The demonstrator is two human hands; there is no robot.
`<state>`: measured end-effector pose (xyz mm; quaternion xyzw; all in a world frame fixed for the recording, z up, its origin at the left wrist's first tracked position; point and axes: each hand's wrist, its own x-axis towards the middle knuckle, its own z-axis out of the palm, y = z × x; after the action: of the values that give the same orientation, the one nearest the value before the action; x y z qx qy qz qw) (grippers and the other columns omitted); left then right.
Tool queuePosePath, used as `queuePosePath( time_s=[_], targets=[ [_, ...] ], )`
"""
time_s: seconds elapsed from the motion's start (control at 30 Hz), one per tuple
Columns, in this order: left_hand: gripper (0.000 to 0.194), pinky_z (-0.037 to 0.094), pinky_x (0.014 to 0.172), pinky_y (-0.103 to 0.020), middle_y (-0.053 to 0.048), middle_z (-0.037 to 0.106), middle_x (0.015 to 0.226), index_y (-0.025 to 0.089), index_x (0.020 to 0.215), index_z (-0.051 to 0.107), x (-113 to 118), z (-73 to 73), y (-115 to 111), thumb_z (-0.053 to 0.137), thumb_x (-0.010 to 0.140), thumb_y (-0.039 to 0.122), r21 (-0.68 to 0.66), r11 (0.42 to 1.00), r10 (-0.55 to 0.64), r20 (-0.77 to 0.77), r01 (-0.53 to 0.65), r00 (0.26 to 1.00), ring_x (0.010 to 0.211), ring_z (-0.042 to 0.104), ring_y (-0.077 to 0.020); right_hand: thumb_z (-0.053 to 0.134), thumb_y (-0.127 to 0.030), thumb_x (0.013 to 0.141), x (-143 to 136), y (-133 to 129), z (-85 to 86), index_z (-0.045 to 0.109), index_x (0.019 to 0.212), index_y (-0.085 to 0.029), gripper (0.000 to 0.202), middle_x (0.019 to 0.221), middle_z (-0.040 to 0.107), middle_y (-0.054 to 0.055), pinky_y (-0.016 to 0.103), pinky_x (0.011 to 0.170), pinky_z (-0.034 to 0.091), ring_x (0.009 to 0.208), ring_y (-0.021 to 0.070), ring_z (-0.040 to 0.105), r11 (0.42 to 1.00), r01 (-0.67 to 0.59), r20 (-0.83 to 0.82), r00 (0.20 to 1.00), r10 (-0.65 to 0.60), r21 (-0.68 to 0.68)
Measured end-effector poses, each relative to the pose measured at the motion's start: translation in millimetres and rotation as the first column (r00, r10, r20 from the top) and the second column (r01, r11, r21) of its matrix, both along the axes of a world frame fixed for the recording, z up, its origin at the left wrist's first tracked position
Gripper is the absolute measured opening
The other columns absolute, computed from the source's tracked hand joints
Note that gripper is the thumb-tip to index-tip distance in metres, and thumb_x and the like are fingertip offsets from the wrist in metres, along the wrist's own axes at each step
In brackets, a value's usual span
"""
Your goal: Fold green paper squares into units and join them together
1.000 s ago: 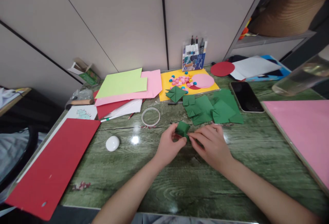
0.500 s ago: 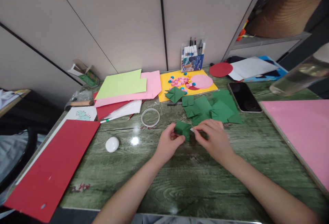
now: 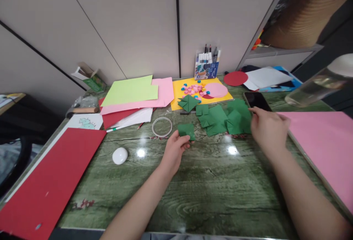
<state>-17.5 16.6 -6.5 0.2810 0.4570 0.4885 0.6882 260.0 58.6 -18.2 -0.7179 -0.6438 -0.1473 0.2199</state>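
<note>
Small green paper (image 3: 185, 131) is just right of the white ring (image 3: 162, 127), its longer side going left to right. The left hand (image 3: 173, 151) is the nearer one and pinches its close edge, so the paper sticks out ahead. The right hand (image 3: 269, 129), fingers bent, is well right of the ring; I can't tell if it holds anything.

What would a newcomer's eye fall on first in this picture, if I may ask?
Probably the large red sheet along the left side of the table, and the big pink sheet on the right. Near the middle, the left hand holds a small green paper, while the right hand partly hides the phone. Toward the back, small pink and blue bits stand out on the yellow sheet.
</note>
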Motion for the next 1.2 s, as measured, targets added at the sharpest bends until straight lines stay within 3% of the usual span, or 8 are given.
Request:
queuePosePath(
  time_s=[0.13, 0.27, 0.43, 0.5, 0.63, 0.73, 0.97, 1.2],
  targets=[
    [0.020, 0.039, 0.062, -0.020, -0.002, 0.062, 0.081, 0.015, 0.086, 0.058, 3, -0.3, -2, 0.065, 0.068, 0.021, 0.006, 1.000, -0.029, -0.006, 0.029, 1.000, 0.072, 0.058, -0.0109, 0.041, -0.035, 0.088, -44, -5, -7.5, 0.063, 0.094, -0.021, 0.027, 0.099, 0.064, 0.008, 0.037, 0.076, 0.028, 0.095, 0.0248, 0.050, 0.972, -0.237, -0.099, 0.967, 0.235, -0.009],
    [0.028, 0.040, 0.064, -0.022, -0.002, 0.064, 0.082, 0.016, 0.090, 0.060, 9, -3.5, -3, 0.069, 0.065, 0.022, -0.025, 0.996, -0.089, -0.054, 0.088, 0.995, 0.073, 0.058, -0.0117, 0.047, -0.047, 0.084, -73, -2, -18.1, 0.065, 0.085, -0.022, 0.032, 0.087, 0.062, 0.008, 0.038, 0.071, 0.028, 0.089, 0.0268, 0.047, 0.970, -0.214, -0.116, 0.973, 0.201, -0.115],
    [0.033, 0.040, 0.067, -0.023, -0.003, 0.064, 0.083, 0.015, 0.092, 0.061, 11, -4.4, -3, 0.071, 0.061, 0.020, -0.015, 0.994, -0.110, -0.088, 0.109, 0.990, 0.074, 0.056, -0.0124, 0.055, -0.041, 0.078, -69, 5, -21.8, 0.063, 0.074, -0.021, 0.022, 0.085, 0.064, 0.006, 0.036, 0.071, 0.032, 0.088, 0.0253, 0.049, 0.945, -0.319, -0.455, 0.854, 0.254, -0.071],
    [0.031, 0.040, 0.068, -0.023, -0.003, 0.064, 0.082, 0.014, 0.092, 0.060, 10, -1.0, -3, 0.070, 0.063, 0.020, -0.013, 0.993, -0.114, -0.054, 0.114, 0.992, 0.074, 0.056, -0.0124, 0.058, -0.041, 0.075, -65, 2, -16.4, 0.060, 0.069, -0.021, 0.021, 0.079, 0.062, 0.003, 0.034, 0.070, 0.036, 0.082, 0.0222, 0.053, 0.918, -0.395, -0.698, 0.668, 0.258, -0.039],
    [0.028, 0.040, 0.068, -0.023, -0.004, 0.064, 0.083, 0.014, 0.091, 0.061, 6, 8.7, -4, 0.069, 0.065, 0.021, -0.008, 0.994, -0.105, -0.009, 0.105, 0.994, 0.073, 0.056, -0.0118, 0.063, -0.036, 0.072, -63, -16, 2.6, 0.053, 0.069, -0.022, 0.018, 0.063, 0.053, -0.002, 0.032, 0.066, 0.045, 0.069, 0.0185, 0.059, 0.875, -0.483, -0.998, 0.058, 0.039, 0.006],
    [0.029, 0.040, 0.069, -0.023, -0.003, 0.063, 0.083, 0.015, 0.094, 0.060, 5, 12.6, -5, 0.068, 0.068, 0.021, 0.017, 0.993, -0.118, 0.028, 0.118, 0.993, 0.075, 0.056, -0.0116, 0.065, -0.032, 0.071, -69, -30, 15.7, 0.052, 0.076, -0.022, 0.016, 0.061, 0.054, -0.003, 0.032, 0.066, 0.049, 0.062, 0.0160, 0.059, 0.860, -0.509, -0.990, -0.134, -0.053, 0.023],
    [0.029, 0.040, 0.067, -0.021, -0.003, 0.062, 0.084, 0.015, 0.098, 0.060, 5, 12.3, -6, 0.067, 0.070, 0.020, 0.025, 0.988, -0.150, 0.020, 0.150, 0.988, 0.074, 0.055, -0.0107, 0.065, -0.026, 0.075, -76, -38, 24.3, 0.054, 0.103, -0.027, 0.030, 0.057, 0.057, -0.006, 0.026, 0.058, 0.045, 0.056, 0.0134, 0.059, 0.819, -0.574, -0.999, -0.048, -0.002, 0.026],
    [0.032, 0.040, 0.067, -0.022, -0.003, 0.063, 0.086, 0.016, 0.096, 0.061, 5, 15.2, -4, 0.070, 0.066, 0.021, 0.015, 0.984, -0.177, -0.007, 0.177, 0.984, 0.075, 0.055, -0.0116, 0.062, -0.030, 0.076, -66, -37, 17.7, 0.065, 0.093, -0.025, 0.018, 0.063, 0.064, -0.001, 0.031, 0.065, 0.046, 0.064, 0.0174, 0.062, 0.883, -0.469, -0.991, 0.112, 0.073, 0.012]
  ],
)
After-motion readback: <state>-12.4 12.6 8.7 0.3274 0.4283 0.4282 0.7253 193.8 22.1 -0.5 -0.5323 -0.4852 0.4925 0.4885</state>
